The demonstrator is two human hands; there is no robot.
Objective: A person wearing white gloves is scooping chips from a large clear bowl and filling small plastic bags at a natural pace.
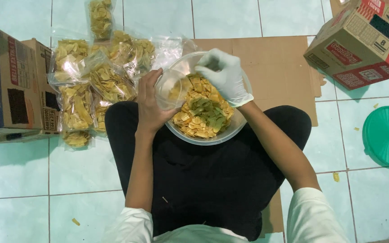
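Note:
A clear plastic bowl (241, 118) of yellow and green chips (203, 112) rests on my lap. My left hand (151, 101), bare, holds a clear plastic bag (169, 87) open over the bowl's left rim. My right hand (225, 74) wears a white glove and is bunched over the far side of the bowl, right by the bag's mouth; whether chips are in its fingers is hidden.
Several filled chip bags (91, 74) lie on the tile floor at the left. Cardboard boxes stand at the far left (10, 81) and upper right (365, 40). A green round lid (388, 135) lies at the right. Flat cardboard (280, 67) is under me.

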